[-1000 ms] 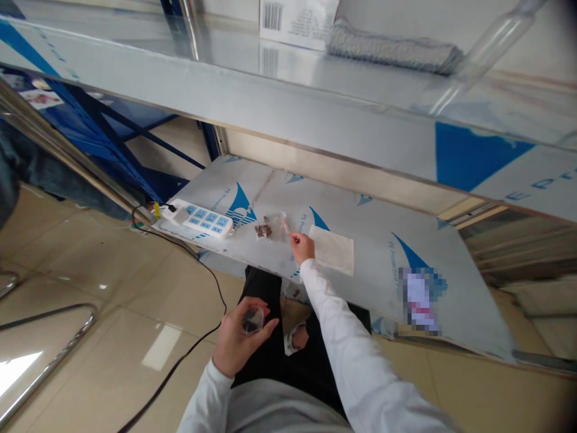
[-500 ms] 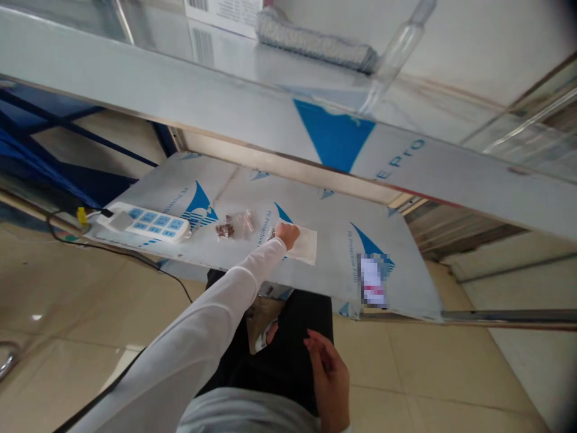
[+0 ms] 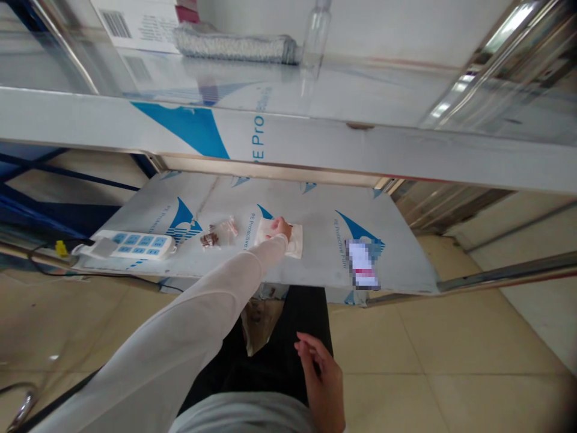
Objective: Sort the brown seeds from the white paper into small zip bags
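My left hand (image 3: 280, 227) reaches to the lower shelf, with its fingers curled closed over a flat white sheet (image 3: 295, 243). Whether it is cloth or paper I cannot tell, and what the fingers grip is hidden. White material shows on both sides of the hand. To the left of it lie small clear plastic bags (image 3: 220, 233), one with small brown pieces inside. Over my lap, my right hand (image 3: 322, 379) hangs with bent fingers, a gap between thumb and fingers, and nothing visible in it.
A white power strip (image 3: 142, 243) with a cable lies at the shelf's left. A blurred-out phone-like object (image 3: 362, 264) is at the right. Above, the upper shelf (image 3: 315, 141) carries a box (image 3: 139, 27), a grey fabric roll (image 3: 237, 47) and a clear bottle (image 3: 316, 36).
The camera view has turned and levelled. My left hand has shifted on the white sheet, which now shows to its left too. My right hand stays over my lap.
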